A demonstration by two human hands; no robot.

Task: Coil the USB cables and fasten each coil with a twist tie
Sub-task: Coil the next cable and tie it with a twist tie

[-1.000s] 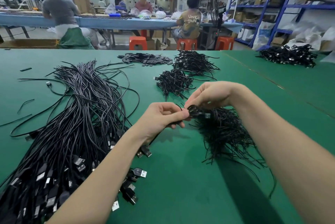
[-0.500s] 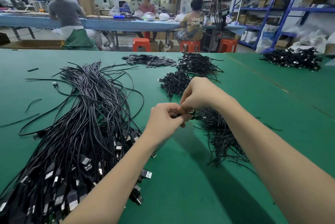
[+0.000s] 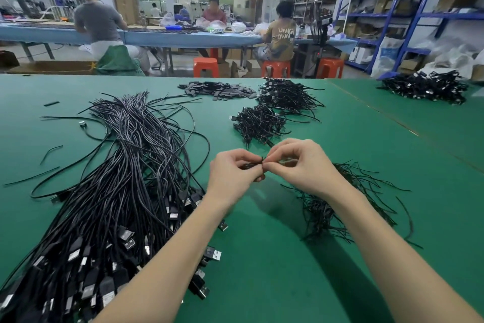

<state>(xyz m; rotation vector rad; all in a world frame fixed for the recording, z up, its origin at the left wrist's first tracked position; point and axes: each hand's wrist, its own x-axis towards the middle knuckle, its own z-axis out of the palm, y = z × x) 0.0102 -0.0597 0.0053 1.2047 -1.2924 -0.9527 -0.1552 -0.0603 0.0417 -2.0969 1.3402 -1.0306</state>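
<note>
Both hands up over the green table (image 3: 301,283), fingertips meeting. Left hand (image 3: 234,174) curled tight around a small black cable coil (image 3: 247,166). Right hand (image 3: 301,165) pinching a thin black twist tie (image 3: 262,161) at the coil, other fingers bent

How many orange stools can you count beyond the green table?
3. One orange stool stands left of centre, a second sits under the seated person in the printed shirt, and a third stands right of it. Others may be hidden.

Black coiled USB cable (image 3: 247,165) w/ twist tie (image 3: 262,160), pinched btwn hands
</note>
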